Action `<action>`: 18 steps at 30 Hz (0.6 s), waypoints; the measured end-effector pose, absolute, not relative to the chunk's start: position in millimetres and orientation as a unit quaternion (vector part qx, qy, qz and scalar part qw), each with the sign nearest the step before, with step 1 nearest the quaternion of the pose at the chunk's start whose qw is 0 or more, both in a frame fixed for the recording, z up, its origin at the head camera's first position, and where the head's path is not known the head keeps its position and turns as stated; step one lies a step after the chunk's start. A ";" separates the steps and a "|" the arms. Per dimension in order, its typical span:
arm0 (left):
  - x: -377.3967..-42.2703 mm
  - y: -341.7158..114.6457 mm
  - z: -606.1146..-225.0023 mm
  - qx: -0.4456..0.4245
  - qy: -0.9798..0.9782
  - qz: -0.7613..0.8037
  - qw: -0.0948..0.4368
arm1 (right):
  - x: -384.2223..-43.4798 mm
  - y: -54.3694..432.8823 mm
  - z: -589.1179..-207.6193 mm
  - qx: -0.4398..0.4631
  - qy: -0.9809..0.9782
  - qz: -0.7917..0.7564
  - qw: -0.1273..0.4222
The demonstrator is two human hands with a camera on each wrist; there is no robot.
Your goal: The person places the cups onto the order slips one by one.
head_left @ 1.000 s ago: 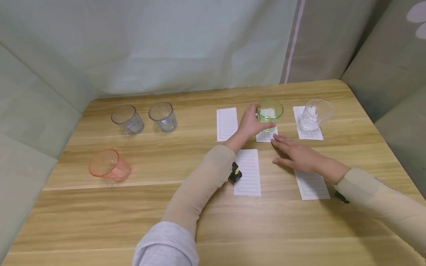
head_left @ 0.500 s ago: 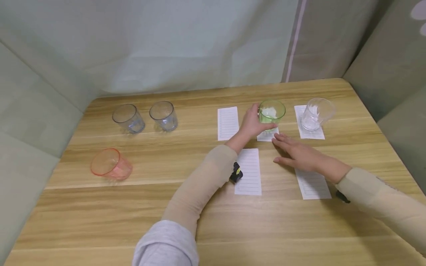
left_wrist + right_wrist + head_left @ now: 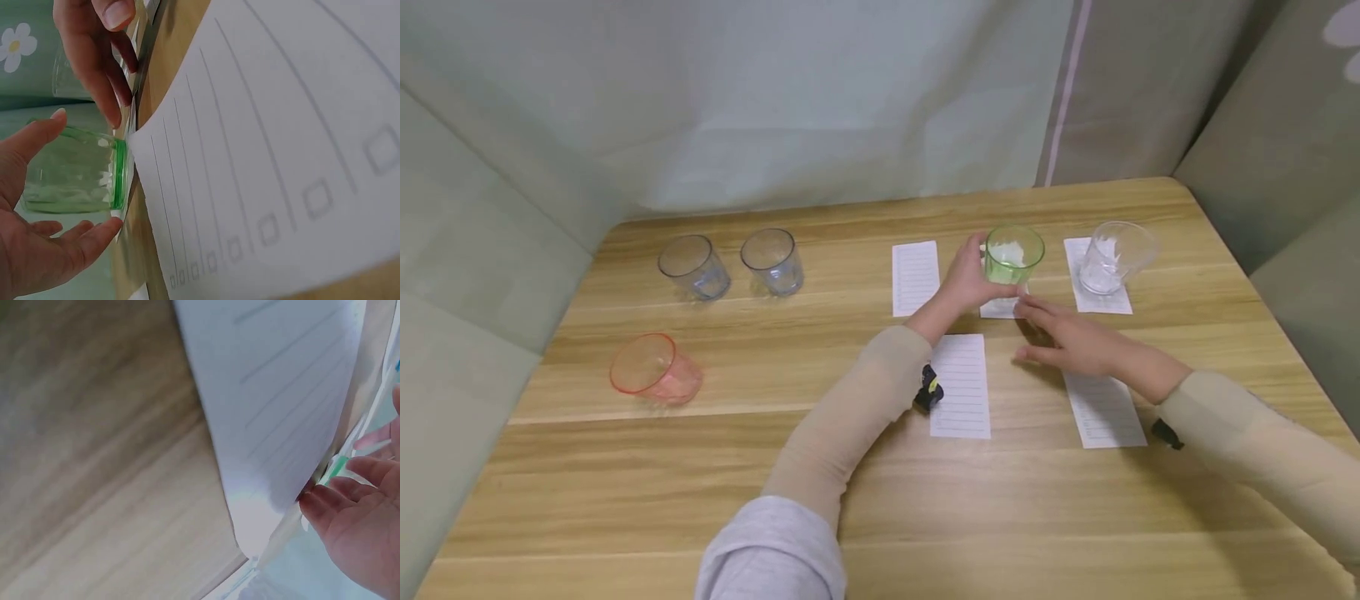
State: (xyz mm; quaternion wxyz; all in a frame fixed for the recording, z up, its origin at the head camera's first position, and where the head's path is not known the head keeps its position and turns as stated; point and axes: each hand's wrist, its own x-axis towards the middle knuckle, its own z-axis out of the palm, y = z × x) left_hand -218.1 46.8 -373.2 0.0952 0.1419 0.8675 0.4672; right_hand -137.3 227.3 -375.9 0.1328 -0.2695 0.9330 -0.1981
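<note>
My left hand (image 3: 970,279) grips a clear green glass (image 3: 1015,254), thumb on one side and fingers on the other. In the left wrist view the green glass (image 3: 75,169) stands with its base at a lined paper slip (image 3: 998,308), whose near end shows below it. My right hand (image 3: 1075,340) holds nothing; its fingers reach out, fingertips right by that slip and close to the left thumb. Beneath the right palm and wrist, another lined slip (image 3: 1105,417) is partly covered. The right wrist view shows the right fingers (image 3: 325,500) relaxed.
A clear glass (image 3: 1105,267) stands on a slip (image 3: 1108,300) at the back right. Two grey-blue glasses (image 3: 703,275) (image 3: 782,271) and a red glass (image 3: 673,379) stand on the left. More lined slips lie at the back (image 3: 915,279) and by the left wrist (image 3: 962,392).
The right fingertips have risen slightly toward the left thumb. The left hand keeps its hold on the green glass, which stays in nearly the same place.
</note>
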 end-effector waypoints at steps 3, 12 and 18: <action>-218.2 42.5 -371.9 0.141 0.866 0.466 0.112 | -138.2 229.9 -374.0 -0.263 0.933 -0.205 0.137; -219.8 22.3 -361.8 0.152 0.889 0.416 0.118 | -143.2 232.9 -365.7 -0.271 0.934 -0.205 0.111; -214.2 5.7 -349.8 0.159 0.892 0.415 0.081 | -145.5 230.2 -357.5 -0.274 0.934 -0.196 0.121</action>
